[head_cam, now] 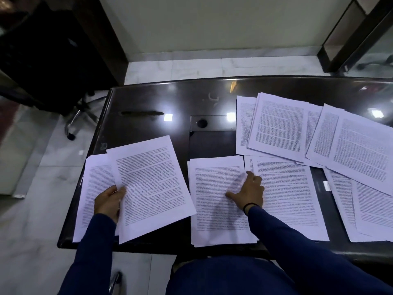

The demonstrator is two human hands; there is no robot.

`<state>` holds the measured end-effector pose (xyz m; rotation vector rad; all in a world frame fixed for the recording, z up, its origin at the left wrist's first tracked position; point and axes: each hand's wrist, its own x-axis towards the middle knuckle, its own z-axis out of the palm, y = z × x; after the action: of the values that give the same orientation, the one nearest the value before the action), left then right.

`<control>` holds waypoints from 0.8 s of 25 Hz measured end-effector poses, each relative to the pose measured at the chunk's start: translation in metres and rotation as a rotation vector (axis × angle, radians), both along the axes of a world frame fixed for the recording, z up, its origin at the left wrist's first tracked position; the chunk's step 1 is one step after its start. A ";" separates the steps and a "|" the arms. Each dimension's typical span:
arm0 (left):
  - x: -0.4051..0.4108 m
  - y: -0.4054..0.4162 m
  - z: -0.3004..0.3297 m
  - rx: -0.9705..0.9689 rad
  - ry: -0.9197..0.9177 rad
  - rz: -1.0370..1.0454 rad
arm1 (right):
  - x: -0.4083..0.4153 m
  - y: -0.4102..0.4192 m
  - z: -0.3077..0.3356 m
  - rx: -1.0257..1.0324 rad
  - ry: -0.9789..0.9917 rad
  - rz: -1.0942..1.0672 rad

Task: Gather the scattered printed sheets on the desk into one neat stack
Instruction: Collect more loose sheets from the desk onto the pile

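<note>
White printed sheets (282,126) are lying scattered across a dark glossy worktop (148,99); their dense black text is too small and blurred to read, and the sheets at the right are running past the picture's edge. The left hand (108,202) is pinching a tilted sheet (152,186) by its left edge, thumb on top, above another sheet half hidden underneath at the worktop's near left corner. The right hand (249,191), fingers spread, is pressing on a small pile (217,201) in the near middle, its fingertips blurred. Dark blue sleeves are covering both arms. A black office chair (49,60) is standing on the pale floor at the left.
</note>
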<state>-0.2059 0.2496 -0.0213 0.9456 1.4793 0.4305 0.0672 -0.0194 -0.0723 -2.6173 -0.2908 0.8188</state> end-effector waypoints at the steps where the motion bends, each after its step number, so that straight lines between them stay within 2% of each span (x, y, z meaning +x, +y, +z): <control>1: -0.004 -0.002 -0.001 0.004 0.002 0.000 | 0.001 0.001 -0.001 0.001 0.006 -0.017; 5: -0.003 -0.009 -0.008 -0.005 0.008 -0.010 | 0.011 0.003 -0.002 0.037 0.063 -0.148; 8: 0.001 -0.010 -0.009 -0.005 -0.003 -0.026 | 0.018 0.001 0.000 0.060 0.081 -0.168; 10: 0.005 -0.009 -0.005 0.026 0.027 -0.056 | 0.025 -0.001 0.006 0.046 0.105 -0.101; 13: 0.014 0.003 0.003 0.113 0.100 -0.075 | 0.050 0.008 0.034 -0.115 0.108 0.195; 15: 0.023 0.014 0.012 0.257 0.188 -0.134 | 0.070 0.023 0.068 -0.248 0.016 0.475; 18: 0.050 0.019 0.032 0.479 0.253 -0.293 | 0.073 0.056 0.120 -0.370 -0.305 0.855; 20: 0.077 0.012 0.035 0.525 0.246 -0.408 | 0.047 0.083 0.135 -0.281 -0.577 1.054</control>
<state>-0.1288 0.2616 0.0138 1.7321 1.3624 0.4178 0.1145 0.0635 0.0624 -2.8073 -1.9285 0.3226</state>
